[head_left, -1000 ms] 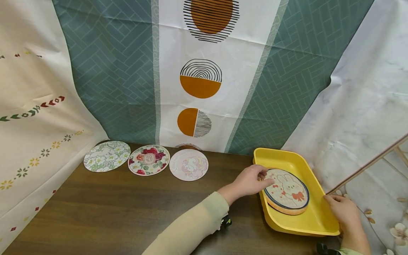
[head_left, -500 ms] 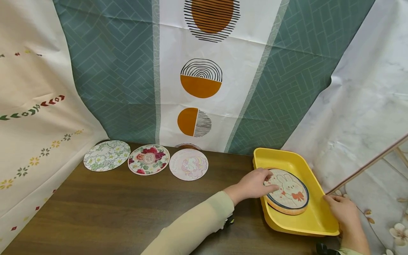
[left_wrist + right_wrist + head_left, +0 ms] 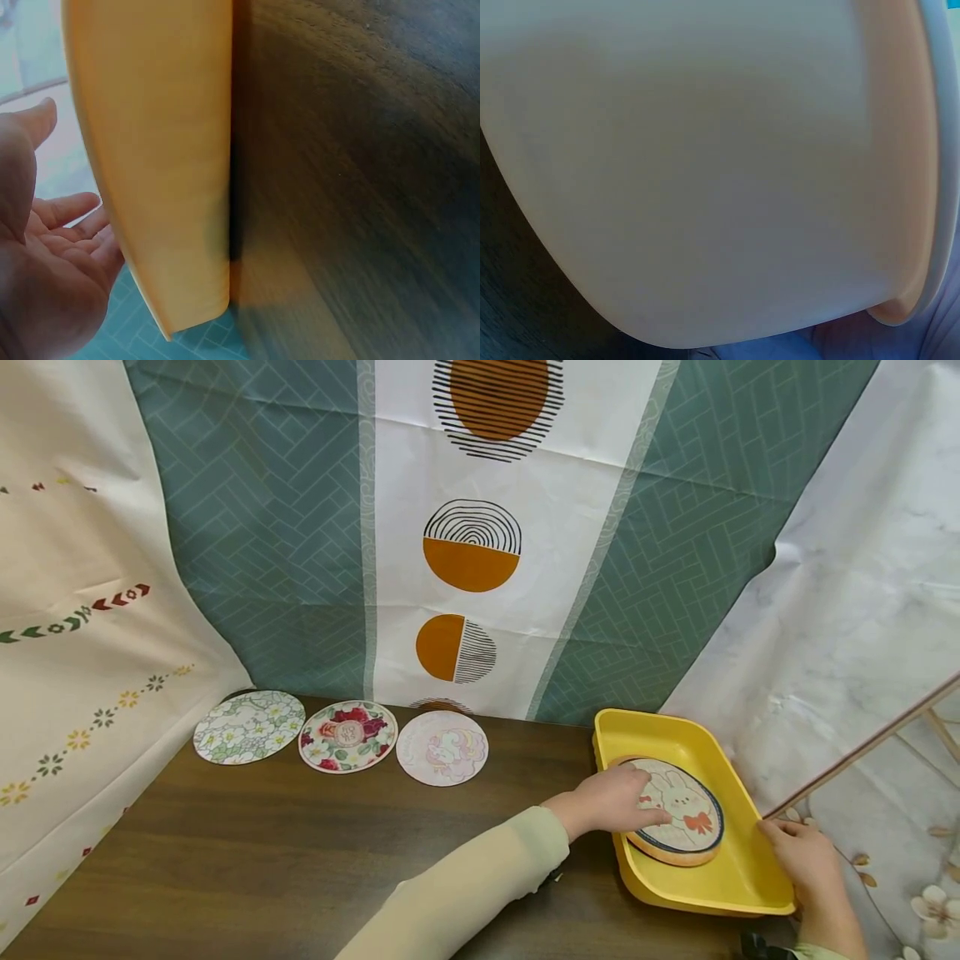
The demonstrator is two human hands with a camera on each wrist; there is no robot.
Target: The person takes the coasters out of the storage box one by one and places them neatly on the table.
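A yellow tray [image 3: 742,852] stands on the table's right side. In it lies a stack of round coasters; the top coaster [image 3: 686,822] bears a rabbit with a red bow and a dark blue edge. My left hand [image 3: 617,797] reaches over the tray's left rim, thumb stretched above the rabbit coaster and fingers at its left edge. In the left wrist view, the fingers of this hand [image 3: 64,262] are spread loosely past the yellow wall, holding nothing visible. My right hand [image 3: 806,864] grips the tray's right rim. Only the tray wall [image 3: 727,180] fills the right wrist view.
Along the back of the brown wooden table [image 3: 285,843] lie three round mats: a green-white floral one [image 3: 250,727], a red rose one [image 3: 348,737] and a pink unicorn one [image 3: 442,748]. Patterned cloths hang behind and at both sides.
My left hand has moved a little to the right, further over the rabbit coaster. The right hand stays on the tray rim, and the coasters and mats lie as before.
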